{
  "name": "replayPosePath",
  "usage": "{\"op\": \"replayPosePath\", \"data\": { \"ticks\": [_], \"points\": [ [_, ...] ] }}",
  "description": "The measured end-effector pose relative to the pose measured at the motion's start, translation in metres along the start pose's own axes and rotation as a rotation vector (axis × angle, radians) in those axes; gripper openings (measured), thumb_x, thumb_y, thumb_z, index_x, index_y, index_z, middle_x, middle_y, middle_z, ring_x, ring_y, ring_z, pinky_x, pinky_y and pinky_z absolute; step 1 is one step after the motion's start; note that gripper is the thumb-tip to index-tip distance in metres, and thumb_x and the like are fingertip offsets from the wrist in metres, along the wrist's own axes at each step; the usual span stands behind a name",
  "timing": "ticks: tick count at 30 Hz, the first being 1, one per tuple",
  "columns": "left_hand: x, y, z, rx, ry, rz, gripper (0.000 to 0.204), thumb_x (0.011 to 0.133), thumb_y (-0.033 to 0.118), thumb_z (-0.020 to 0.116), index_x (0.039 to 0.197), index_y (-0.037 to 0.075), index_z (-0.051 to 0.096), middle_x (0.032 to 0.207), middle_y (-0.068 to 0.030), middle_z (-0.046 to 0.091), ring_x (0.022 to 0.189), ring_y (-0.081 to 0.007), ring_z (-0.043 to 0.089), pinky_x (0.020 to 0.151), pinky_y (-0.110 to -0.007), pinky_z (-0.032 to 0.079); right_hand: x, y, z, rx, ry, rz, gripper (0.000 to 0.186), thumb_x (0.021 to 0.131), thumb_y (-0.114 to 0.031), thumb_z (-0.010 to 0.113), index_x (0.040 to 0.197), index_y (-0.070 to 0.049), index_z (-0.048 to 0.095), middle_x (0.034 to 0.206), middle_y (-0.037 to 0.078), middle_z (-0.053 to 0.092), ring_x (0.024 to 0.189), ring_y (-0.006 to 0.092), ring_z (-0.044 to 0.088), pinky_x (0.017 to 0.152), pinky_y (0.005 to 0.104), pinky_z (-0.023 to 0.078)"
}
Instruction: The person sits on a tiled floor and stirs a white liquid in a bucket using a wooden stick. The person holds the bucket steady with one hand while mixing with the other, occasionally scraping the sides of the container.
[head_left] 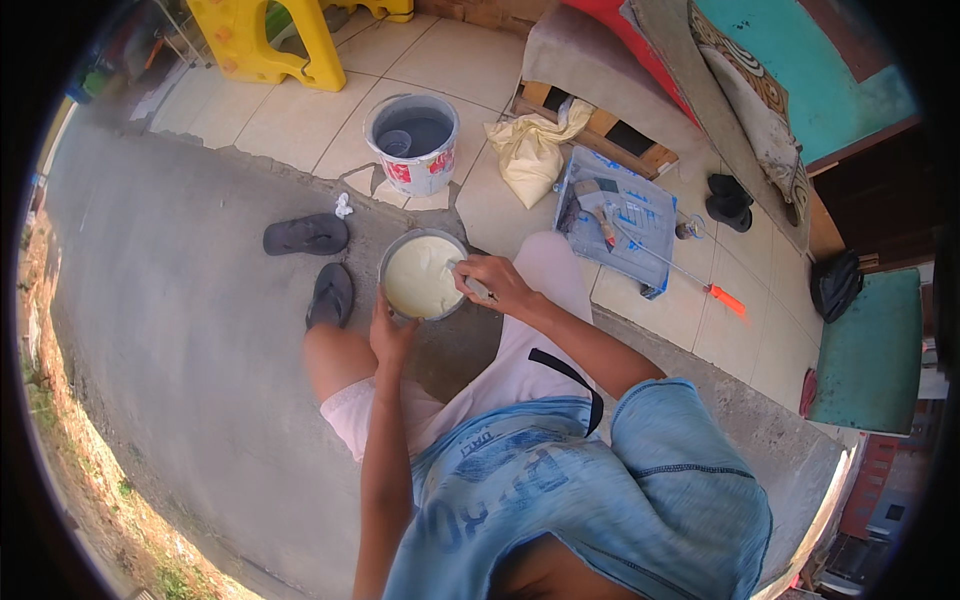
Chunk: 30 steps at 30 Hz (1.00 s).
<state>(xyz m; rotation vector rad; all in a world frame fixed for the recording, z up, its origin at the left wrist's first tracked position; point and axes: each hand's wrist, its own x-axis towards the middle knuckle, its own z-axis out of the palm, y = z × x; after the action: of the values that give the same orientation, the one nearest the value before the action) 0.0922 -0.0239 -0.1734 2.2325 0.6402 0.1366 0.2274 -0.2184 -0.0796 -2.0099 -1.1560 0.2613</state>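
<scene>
A round grey-rimmed tub (383, 270) holds a smooth, pale cream mixture (418, 282) and sits between my legs. At its near left side, my left hand (391, 332) grips the wall, with the fingers partly hidden against it. My right hand (492, 284) is closed around a stirring tool (453, 266) at the tub's right rim. Its lower end dips into the mixture, so its exact kind does not show. Beyond the tub stands a white bucket (418, 172) of dark water, with a clear cup (395, 142) inside it.
A tied cream sack (528, 155) lies beside a blue-stained paint tray (640, 235) holding a brush (606, 228) and an orange-handled roller frame (726, 300). Dark slippers (306, 235) lie at the left. A yellow plastic barrier (262, 45) and a covered sofa (590, 65) stand farther back.
</scene>
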Motion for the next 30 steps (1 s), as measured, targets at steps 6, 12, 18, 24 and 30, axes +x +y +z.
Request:
{"op": "replayPosePath", "data": {
  "ticks": [6, 12, 18, 24, 30],
  "points": [
    [0.003, 0.006, -0.007, -0.051, -0.019, 0.011, 0.093, 0.058, 0.012, 0.081, 0.137, 0.005, 0.033, 0.125, -0.0172, 0.052, 0.104, -0.0305, 0.058, 0.084, -0.037, 0.049, 0.007, 0.0, 0.037, 0.122, 0.312, 0.005, 0.013, 0.08, -0.007, 0.057, 0.07, -0.003, 0.051, 0.064, 0.012, 0.055, 0.058, 0.031, 0.056, 0.056, 0.0382, 0.043],
    [0.005, 0.027, -0.019, 0.192, -0.092, 0.028, 0.113, 0.048, 0.03, 0.087, 0.14, 0.002, 0.028, 0.127, -0.0216, 0.049, 0.101, -0.031, 0.061, 0.082, -0.038, 0.049, -0.006, -0.007, 0.004, 0.157, 0.049, 0.19, 0.019, 0.083, -0.015, 0.057, 0.069, -0.001, 0.054, 0.056, 0.017, 0.053, 0.05, 0.0332, 0.051, 0.053, 0.0385, 0.042],
    [0.0, 0.024, -0.01, 0.245, 0.036, 0.019, 0.11, 0.043, 0.03, 0.088, 0.136, 0.004, 0.035, 0.127, -0.0185, 0.05, 0.104, -0.0311, 0.058, 0.084, -0.039, 0.047, -0.009, 0.008, -0.01, 0.085, 0.08, 0.029, 0.009, 0.07, -0.008, 0.061, 0.069, -0.008, 0.052, 0.066, 0.009, 0.056, 0.064, 0.0292, 0.056, 0.059, 0.0375, 0.042],
    [0.003, 0.025, -0.012, 0.314, 0.037, 0.009, 0.109, 0.04, 0.034, 0.088, 0.133, 0.003, 0.04, 0.124, -0.0178, 0.054, 0.104, -0.0328, 0.058, 0.084, -0.041, 0.047, -0.004, 0.005, 0.023, 0.182, 0.292, -0.004, 0.011, 0.07, -0.003, 0.06, 0.067, -0.006, 0.049, 0.064, 0.011, 0.054, 0.061, 0.0299, 0.055, 0.057, 0.0387, 0.041],
    [0.009, 0.028, -0.011, 0.328, 0.041, 0.001, 0.106, 0.038, 0.037, 0.087, 0.129, 0.004, 0.043, 0.109, -0.0185, 0.062, 0.1, -0.0326, 0.06, 0.081, -0.041, 0.048, -0.007, -0.003, 0.005, 0.249, 0.068, 0.099, 0.019, 0.076, -0.008, 0.059, 0.063, -0.001, 0.047, 0.056, 0.016, 0.05, 0.051, 0.0339, 0.049, 0.052, 0.0406, 0.04]
  ]
}}
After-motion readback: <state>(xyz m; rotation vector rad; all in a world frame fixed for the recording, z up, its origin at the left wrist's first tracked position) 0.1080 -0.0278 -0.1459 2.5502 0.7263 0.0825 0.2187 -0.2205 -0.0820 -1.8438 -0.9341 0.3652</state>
